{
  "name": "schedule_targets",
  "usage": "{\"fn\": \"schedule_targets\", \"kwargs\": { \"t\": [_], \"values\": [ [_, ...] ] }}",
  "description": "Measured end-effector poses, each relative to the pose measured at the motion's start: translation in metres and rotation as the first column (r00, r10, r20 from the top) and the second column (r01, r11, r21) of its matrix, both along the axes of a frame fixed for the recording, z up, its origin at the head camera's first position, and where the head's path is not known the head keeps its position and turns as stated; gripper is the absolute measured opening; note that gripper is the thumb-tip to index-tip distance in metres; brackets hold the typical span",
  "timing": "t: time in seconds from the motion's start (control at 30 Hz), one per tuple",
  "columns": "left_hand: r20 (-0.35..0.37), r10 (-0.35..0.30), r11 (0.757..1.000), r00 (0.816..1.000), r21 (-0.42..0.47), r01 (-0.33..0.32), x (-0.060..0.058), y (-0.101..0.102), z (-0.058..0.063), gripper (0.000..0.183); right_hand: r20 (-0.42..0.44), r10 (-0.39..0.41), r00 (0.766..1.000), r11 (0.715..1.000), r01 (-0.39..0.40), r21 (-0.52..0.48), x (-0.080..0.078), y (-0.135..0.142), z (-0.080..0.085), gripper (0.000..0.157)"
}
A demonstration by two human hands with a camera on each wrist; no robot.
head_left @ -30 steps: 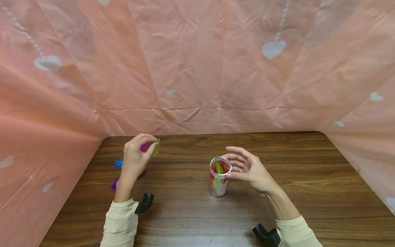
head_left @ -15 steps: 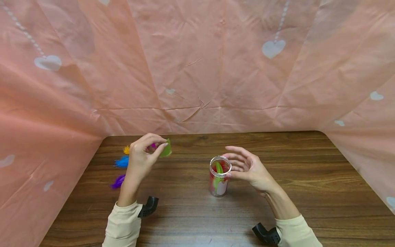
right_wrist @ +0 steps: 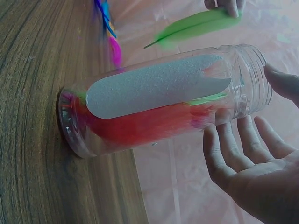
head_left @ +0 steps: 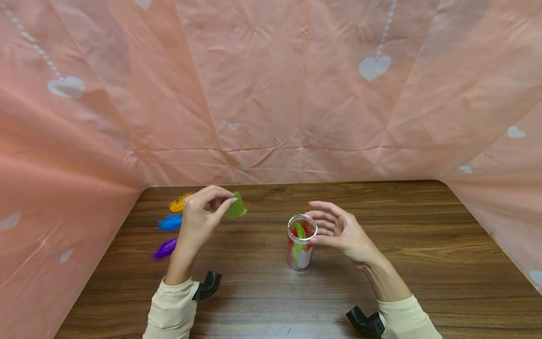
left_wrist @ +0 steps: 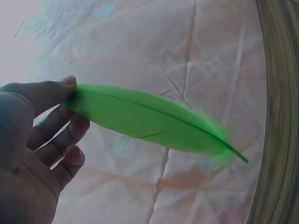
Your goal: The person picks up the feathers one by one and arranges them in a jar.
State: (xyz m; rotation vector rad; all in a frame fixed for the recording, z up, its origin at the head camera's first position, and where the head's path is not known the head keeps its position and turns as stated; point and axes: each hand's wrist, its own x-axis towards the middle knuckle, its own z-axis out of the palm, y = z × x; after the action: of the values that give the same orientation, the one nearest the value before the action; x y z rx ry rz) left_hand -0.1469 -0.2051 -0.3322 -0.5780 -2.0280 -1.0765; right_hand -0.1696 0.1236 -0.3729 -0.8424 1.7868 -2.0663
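Observation:
A green feather (head_left: 236,207) hangs above the table's back left part, its tip pinched between thumb and forefinger of my left hand (head_left: 202,213). The left wrist view shows the whole feather (left_wrist: 149,115), quill end pointing down toward the wood. A clear jar (head_left: 303,259) stands upright and uncovered on the table, with a torn pale label. Inside it are red feathers (right_wrist: 140,126) and a bright green one (head_left: 300,230). My right hand (head_left: 344,231) holds the jar around its neck, thumb at the threaded rim and fingers curled on the far side.
Left of my left hand lie a purple feather (head_left: 164,249), a blue feather (head_left: 170,222) and an orange-yellow feather (head_left: 179,203). A magenta feather (right_wrist: 115,52) shows in the right wrist view. Pink cloth (head_left: 271,94) with hearts encloses the back and sides of the wooden table (head_left: 423,245).
My left hand has moved right with the green feather, and more of that feather now shows. The purple, blue and orange-yellow feathers have come into fuller view. Jar and right hand stay put.

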Motion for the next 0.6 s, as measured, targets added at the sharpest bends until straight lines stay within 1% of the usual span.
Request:
{"fn": "schedule_targets", "kwargs": {
  "t": [0.23,0.4,0.6],
  "values": [
    [-0.022,0.003,1.000,1.000,0.006,-0.003,-0.001,0.005,0.002,0.015,-0.005,0.000,1.000,1.000,0.000,0.001,0.000,0.000,0.000,0.064],
    [-0.041,-0.008,1.000,0.999,0.016,0.009,-0.002,0.011,0.003,0.015,-0.008,0.000,1.000,1.000,0.000,-0.007,0.000,0.000,-0.001,0.064],
    [-0.044,-0.018,0.999,0.999,0.040,0.019,-0.002,0.015,0.004,0.015,-0.009,0.003,1.000,1.000,-0.003,-0.010,0.000,-0.001,-0.001,0.064]
  ]
}}
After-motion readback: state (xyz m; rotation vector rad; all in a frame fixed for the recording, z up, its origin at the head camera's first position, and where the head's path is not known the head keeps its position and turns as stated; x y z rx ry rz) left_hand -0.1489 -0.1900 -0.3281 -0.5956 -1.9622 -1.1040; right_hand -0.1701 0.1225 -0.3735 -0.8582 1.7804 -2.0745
